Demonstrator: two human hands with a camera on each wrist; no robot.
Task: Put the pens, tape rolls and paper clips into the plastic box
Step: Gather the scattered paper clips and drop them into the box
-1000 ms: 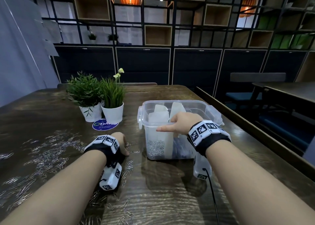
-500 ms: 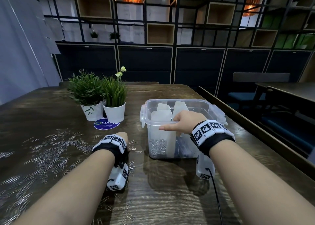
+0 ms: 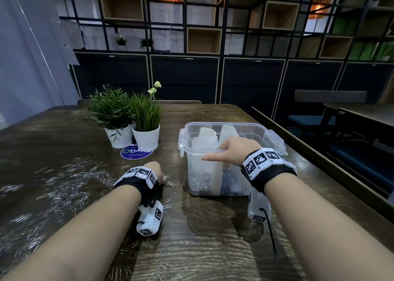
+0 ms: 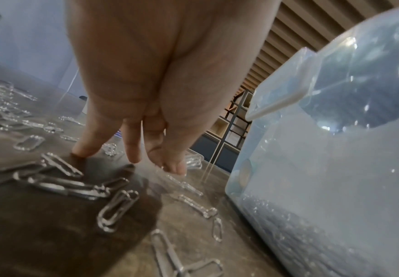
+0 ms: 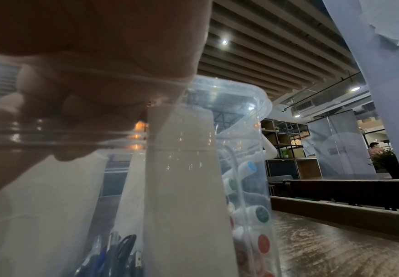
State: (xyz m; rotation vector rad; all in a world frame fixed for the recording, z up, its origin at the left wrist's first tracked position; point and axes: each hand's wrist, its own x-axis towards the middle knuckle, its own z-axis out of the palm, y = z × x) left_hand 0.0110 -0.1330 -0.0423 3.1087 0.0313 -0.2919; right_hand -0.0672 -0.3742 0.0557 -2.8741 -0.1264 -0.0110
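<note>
A clear plastic box stands on the dark wooden table. White dividers split it, and paper clips lie in its left part. My right hand grips the near rim, fingers curled inside and thumb outside. In the right wrist view, pens and tape rolls show through the box wall. My left hand is on the table just left of the box. Its straight fingertips touch the wood among loose paper clips. Many more clips are scattered to the left.
Two potted plants in white pots stand behind the left hand, by a round blue sticker. A raised wooden edge runs along the table's right side. Dark chairs and another table lie beyond it.
My left hand has crept a little forward and right among the clips, nearer the box. The right hand has kept its hold on the rim.
</note>
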